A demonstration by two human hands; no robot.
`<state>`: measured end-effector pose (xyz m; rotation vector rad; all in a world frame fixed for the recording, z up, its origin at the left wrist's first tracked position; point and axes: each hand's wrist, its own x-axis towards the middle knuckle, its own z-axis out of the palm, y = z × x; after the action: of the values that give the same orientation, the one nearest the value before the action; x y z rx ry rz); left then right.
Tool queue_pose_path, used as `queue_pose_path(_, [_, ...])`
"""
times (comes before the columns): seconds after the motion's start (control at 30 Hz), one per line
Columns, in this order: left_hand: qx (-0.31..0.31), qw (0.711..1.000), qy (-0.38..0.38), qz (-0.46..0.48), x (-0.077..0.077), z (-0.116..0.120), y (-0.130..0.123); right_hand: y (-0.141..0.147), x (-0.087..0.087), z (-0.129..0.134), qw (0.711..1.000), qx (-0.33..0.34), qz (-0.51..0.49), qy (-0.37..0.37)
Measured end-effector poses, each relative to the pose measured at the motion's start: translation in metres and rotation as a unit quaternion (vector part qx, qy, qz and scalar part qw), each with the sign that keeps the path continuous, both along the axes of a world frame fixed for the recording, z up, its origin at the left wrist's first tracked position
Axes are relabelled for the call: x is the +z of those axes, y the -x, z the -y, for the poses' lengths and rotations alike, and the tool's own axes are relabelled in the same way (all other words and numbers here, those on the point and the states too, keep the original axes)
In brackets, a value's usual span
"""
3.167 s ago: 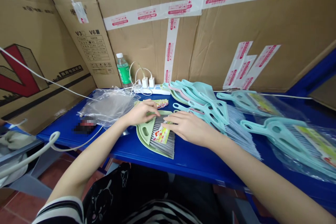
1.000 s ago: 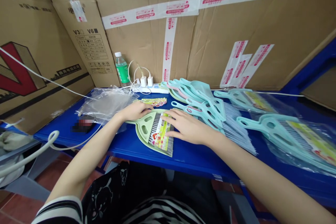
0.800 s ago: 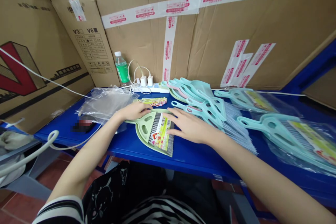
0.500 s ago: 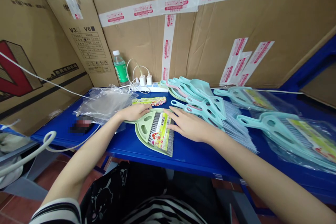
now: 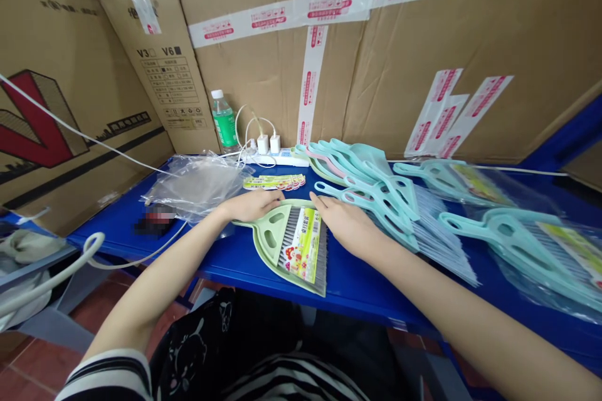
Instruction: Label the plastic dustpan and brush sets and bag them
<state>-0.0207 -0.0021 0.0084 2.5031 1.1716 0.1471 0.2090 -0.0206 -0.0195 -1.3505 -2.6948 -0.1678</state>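
Observation:
A pale green dustpan (image 5: 263, 242) lies near the front of the blue table, with a grey-bristled brush (image 5: 322, 263) nested in it. Across the bristles sits a yellow and white label card (image 5: 303, 247) with a red mushroom print. My left hand (image 5: 254, 203) is closed at the set's handle end, covering most of the handle. At the far right corner of the dustpan is my right hand (image 5: 345, 222), its fingers together and bent at the edge; their tips are partly hidden.
Turquoise dustpans and brushes (image 5: 383, 194) are piled at right, beside bagged sets (image 5: 498, 238). Label cards (image 5: 275, 182) lie behind my hands, clear plastic bags (image 5: 197, 185) at left. A power strip (image 5: 291, 157) and green-labelled bottle (image 5: 224, 122) stand against the cardboard wall (image 5: 263, 75).
My right hand has slid off the label to the dustpan's far right corner, and its spread fingers have come together. The label is now fully uncovered. My left hand stays at the handle.

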Motion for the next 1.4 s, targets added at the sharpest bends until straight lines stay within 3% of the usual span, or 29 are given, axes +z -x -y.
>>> queue_pose_path(0.13, [0.01, 1.0, 0.002, 0.011, -0.001, 0.001, -0.003, 0.002, 0.0, -0.001, 1.0, -0.016, -0.008, -0.01])
queue_pose_path(0.5, [-0.035, 0.998, 0.006, 0.055, 0.0, -0.001, 0.002, -0.004, 0.0, -0.012, 0.998, -0.031, -0.054, 0.014])
queue_pose_path(0.6, [-0.032, 0.998, -0.013, 0.059, 0.006, -0.002, 0.006, -0.012, 0.005, -0.015, 0.989, 0.004, -0.14, 0.039])
queue_pose_path(0.7, [-0.009, 0.997, -0.043, 0.062, 0.011, -0.004, 0.011, -0.016, 0.01, -0.015, 0.931, 0.036, -0.344, 0.121])
queue_pose_path(0.8, [0.017, 0.996, -0.054, 0.067, 0.014, -0.006, 0.018, -0.012, 0.014, -0.009, 0.855, 0.025, -0.451, 0.254])
queue_pose_path(0.97, [0.036, 0.994, -0.058, 0.087, 0.013, -0.008, 0.02, 0.006, 0.018, 0.008, 0.743, 0.037, -0.503, 0.439])
queue_pose_path(1.2, [0.025, 0.996, -0.066, 0.046, 0.012, -0.004, 0.01, 0.011, 0.006, 0.014, 0.662, -0.032, -0.538, 0.522])
queue_pose_path(1.3, [0.15, 0.975, -0.163, -0.025, 0.02, -0.005, 0.019, 0.004, 0.004, 0.012, 0.639, -0.045, -0.548, 0.537])
queue_pose_path(1.37, [0.277, 0.918, -0.266, -0.096, 0.023, -0.007, 0.03, -0.002, 0.004, 0.01, 0.636, -0.051, -0.547, 0.543])
queue_pose_path(1.4, [0.322, 0.893, -0.283, -0.135, 0.024, -0.009, 0.037, -0.004, 0.004, 0.01, 0.636, -0.054, -0.545, 0.544])
